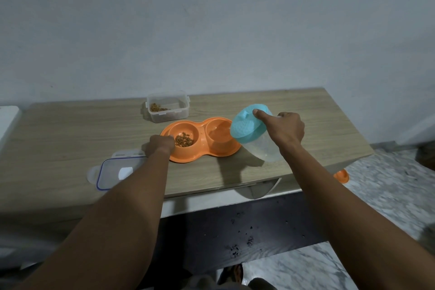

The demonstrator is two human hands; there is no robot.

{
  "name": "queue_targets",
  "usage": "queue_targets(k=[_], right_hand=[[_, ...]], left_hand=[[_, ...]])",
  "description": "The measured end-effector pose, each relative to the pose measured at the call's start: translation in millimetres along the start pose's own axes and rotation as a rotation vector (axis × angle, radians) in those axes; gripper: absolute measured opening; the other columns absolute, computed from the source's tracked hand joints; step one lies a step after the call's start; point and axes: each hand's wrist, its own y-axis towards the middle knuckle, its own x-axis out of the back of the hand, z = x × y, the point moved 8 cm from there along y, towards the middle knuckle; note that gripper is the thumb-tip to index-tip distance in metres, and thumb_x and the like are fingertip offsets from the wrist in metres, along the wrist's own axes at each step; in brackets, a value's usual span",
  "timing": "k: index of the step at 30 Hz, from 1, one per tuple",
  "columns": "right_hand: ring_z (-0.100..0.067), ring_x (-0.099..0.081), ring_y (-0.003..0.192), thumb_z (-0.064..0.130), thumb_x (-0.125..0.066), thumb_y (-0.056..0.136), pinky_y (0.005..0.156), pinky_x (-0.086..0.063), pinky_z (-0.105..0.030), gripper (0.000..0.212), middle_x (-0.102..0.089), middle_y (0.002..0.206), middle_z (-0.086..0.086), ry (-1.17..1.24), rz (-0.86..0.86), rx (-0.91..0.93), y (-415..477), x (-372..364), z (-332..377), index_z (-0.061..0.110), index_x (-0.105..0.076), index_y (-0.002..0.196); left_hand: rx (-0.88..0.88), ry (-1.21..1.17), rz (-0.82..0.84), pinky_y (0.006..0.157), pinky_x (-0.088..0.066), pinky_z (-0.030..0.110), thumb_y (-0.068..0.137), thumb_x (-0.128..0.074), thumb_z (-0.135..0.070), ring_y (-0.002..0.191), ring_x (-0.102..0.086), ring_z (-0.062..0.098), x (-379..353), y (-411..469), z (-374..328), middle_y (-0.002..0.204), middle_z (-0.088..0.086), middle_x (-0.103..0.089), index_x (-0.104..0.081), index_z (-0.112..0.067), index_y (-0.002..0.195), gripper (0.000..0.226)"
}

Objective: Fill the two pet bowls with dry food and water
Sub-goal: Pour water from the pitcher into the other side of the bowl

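Note:
An orange double pet bowl (200,152) sits on the wooden table (70,129). Its left well holds brown dry food (184,141); its right well (217,136) looks wet, with water entering it. My right hand (282,128) grips a clear jug with a teal lid (254,135), tilted with its lid toward the right well and my index finger pressed on the lid. My left hand (160,146) rests on the bowl's left rim, fingers curled on the edge.
A clear food box (168,107) with a little kibble stands behind the bowl. Its blue-rimmed lid (113,172) lies at the table's front left. An orange object (341,175) lies on the marble floor to the right. Dark crumbs dot the dark surface below.

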Motion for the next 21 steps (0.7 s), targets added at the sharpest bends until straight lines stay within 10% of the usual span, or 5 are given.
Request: queue_targets(k=[21], right_hand=[[-0.028,-0.065,0.087,0.067,-0.081,0.064,0.081,-0.053,-0.044,0.062,-0.063,0.079,0.0,0.116,0.007,-0.045,4.2,-0.8,-6.8,0.008,-0.063,0.074]], left_hand=[[0.008,-0.021,0.006,0.07,-0.047,0.037,0.088,-0.063,-0.03,0.106,-0.063,0.035,3.1,-5.9,-0.5,0.123,0.02,-0.063,-0.064,-0.003,0.116,0.039]])
